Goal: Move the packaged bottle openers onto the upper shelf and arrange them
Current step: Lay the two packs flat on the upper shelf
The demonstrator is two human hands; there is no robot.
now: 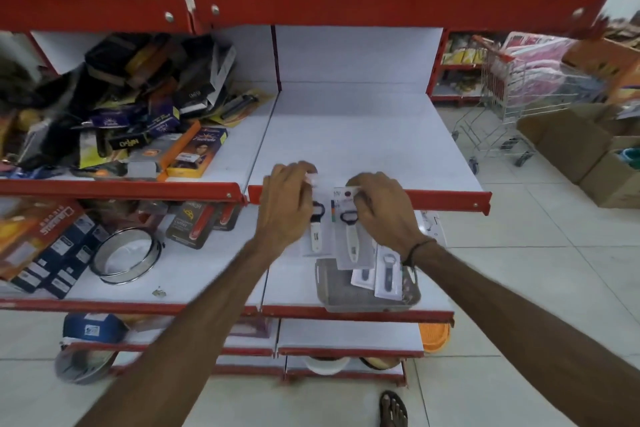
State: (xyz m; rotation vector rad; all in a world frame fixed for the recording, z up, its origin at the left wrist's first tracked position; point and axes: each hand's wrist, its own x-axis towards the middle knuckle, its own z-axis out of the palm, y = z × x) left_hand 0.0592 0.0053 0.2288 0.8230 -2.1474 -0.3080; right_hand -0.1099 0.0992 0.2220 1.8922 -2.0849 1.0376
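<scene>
Clutter on the left: a heap of boxed goods [138,121] fills the left bay of the upper shelf; a pack pushed too far left could slide in among it.
Left hand: the left hand [287,204] pinches the top of one packaged bottle opener [316,232], which hangs in front of the shelf's red front edge [450,199]; the thin card could catch on that lip going over and twist out of the fingers.
Right hand: the right hand [381,211] is closed on the top of a second pack [349,239], just beside the first; the two cards are close enough to snag each other.
Upper shelf: the right bay [363,128] is bare white board, so a pack set down near the edge could slip back off.
Tray below: a grey tray [329,291] on the lower shelf holds more packs [388,274], standing loosely; a dropped card could knock them over.
Blur: motion smears the hands, so how firm either grip is cannot be told.
</scene>
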